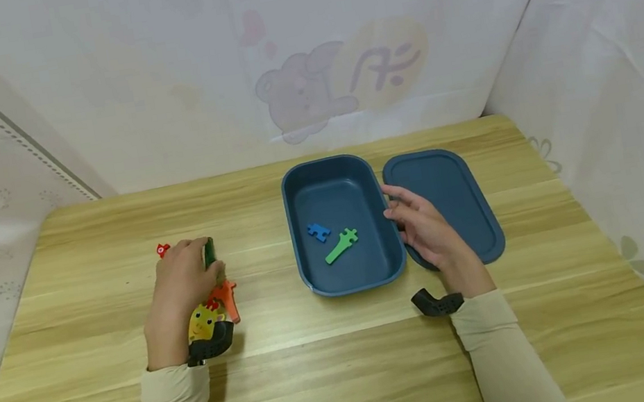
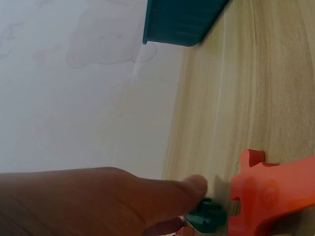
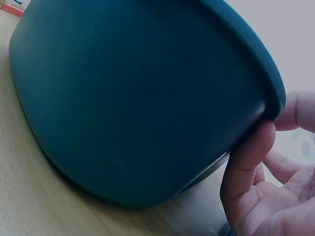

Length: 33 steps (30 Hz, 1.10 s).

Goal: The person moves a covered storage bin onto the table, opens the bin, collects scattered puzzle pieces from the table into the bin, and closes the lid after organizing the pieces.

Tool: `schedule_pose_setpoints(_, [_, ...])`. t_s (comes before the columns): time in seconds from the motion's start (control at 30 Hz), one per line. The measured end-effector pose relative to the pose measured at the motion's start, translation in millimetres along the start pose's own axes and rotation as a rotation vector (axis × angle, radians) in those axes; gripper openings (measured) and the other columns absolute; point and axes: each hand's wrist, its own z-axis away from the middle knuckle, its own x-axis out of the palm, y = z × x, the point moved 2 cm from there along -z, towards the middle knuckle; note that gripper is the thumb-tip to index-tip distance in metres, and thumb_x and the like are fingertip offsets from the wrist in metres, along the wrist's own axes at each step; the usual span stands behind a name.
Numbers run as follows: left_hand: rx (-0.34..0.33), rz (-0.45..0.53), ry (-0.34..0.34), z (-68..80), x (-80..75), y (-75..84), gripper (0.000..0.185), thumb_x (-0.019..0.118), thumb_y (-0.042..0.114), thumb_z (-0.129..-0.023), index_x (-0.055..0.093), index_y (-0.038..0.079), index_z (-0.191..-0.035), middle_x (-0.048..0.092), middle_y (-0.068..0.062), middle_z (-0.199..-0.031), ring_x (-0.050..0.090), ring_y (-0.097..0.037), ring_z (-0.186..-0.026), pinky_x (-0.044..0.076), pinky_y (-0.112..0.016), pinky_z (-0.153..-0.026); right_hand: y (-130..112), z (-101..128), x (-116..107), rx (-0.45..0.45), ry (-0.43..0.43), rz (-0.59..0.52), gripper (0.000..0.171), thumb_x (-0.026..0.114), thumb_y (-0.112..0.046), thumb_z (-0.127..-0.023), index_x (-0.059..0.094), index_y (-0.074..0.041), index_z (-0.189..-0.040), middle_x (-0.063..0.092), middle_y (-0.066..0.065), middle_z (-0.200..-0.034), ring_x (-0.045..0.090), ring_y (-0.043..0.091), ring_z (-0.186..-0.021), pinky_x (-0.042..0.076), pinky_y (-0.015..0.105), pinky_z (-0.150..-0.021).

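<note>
My left hand (image 1: pixel 181 276) pinches a dark green puzzle piece (image 1: pixel 209 252) at the left of the table. In the left wrist view the green piece (image 2: pixel 206 215) shows under the thumb, beside an orange puzzle piece (image 2: pixel 268 194). Close by the left hand lie a yellow animal-face piece (image 1: pixel 202 320) and a small red piece (image 1: pixel 162 250). My right hand (image 1: pixel 424 227) holds the right rim of a blue box (image 1: pixel 355 290), fingertips at its edge. Inside the box are a blue puzzle piece (image 1: pixel 319 231) and a light green one (image 1: pixel 341 246).
A matching blue lid (image 1: pixel 449 202) lies flat to the right of the box, partly behind the right hand. The wooden table (image 1: pixel 337 374) ends at a patterned cloth (image 1: pixel 167 99) at the back. Black wrist mounts (image 1: pixel 212 343) sit on both forearms.
</note>
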Motion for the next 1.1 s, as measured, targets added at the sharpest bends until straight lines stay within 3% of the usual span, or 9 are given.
schedule_pose_setpoints(0.17, [0.008,0.044,0.028,-0.1,0.4,-0.4,0.052,0.067,0.016,-0.103,0.054,-0.008,-0.147,0.058,-0.035,-0.142,0.055,-0.052,-0.127,0.047,-0.067,-0.108,-1,0,1,0.004,-0.001,0.002,0.066,0.049,-0.006,-0.109,0.023,-0.010,-0.169,0.051,-0.011,-0.097,0.056,0.004,-0.081,0.052,0.019,-0.064])
schedule_pose_setpoints(0.43, [0.004,0.059,0.025,0.0,3.8,2.9,0.052,0.068,0.013,-0.101,0.055,-0.006,-0.148,0.056,-0.035,-0.145,0.055,-0.052,-0.127,0.057,-0.063,-0.096,-1,0,0,0.008,0.004,0.013,0.065,0.049,-0.007,-0.109,0.023,-0.010,-0.169,0.052,-0.011,-0.097,0.056,0.004,-0.082,0.052,0.019,-0.065])
schedule_pose_setpoints(0.77, [0.021,0.064,0.046,-2.2,8.4,3.9,0.040,0.066,0.012,-0.103,0.063,-0.008,-0.137,0.059,-0.035,-0.141,0.055,-0.053,-0.129,0.055,-0.066,-0.100,-1,0,0,0.013,0.014,0.017,0.066,0.050,-0.008,-0.109,0.023,-0.011,-0.169,0.052,-0.011,-0.099,0.056,0.004,-0.085,0.053,0.019,-0.068])
schedule_pose_setpoints(0.9, [0.026,0.065,0.055,-3.7,10.8,4.1,0.039,0.064,0.013,-0.103,0.063,-0.008,-0.137,0.059,-0.034,-0.142,0.055,-0.053,-0.131,0.052,-0.067,-0.106,0,1,-1,0.011,0.018,0.015,0.067,0.054,-0.011,-0.109,0.024,-0.011,-0.169,0.053,-0.011,-0.101,0.057,0.004,-0.087,0.053,0.019,-0.068])
schedule_pose_setpoints(1.1, [0.016,0.074,0.062,-4.6,11.5,3.4,0.039,0.066,0.006,-0.101,0.063,-0.008,-0.138,0.060,-0.034,-0.141,0.057,-0.053,-0.128,0.054,-0.067,-0.104,1,0,-1,0.007,0.012,0.007,0.066,0.051,-0.009,-0.109,0.022,-0.010,-0.169,0.053,-0.011,-0.101,0.057,0.004,-0.087,0.054,0.019,-0.069])
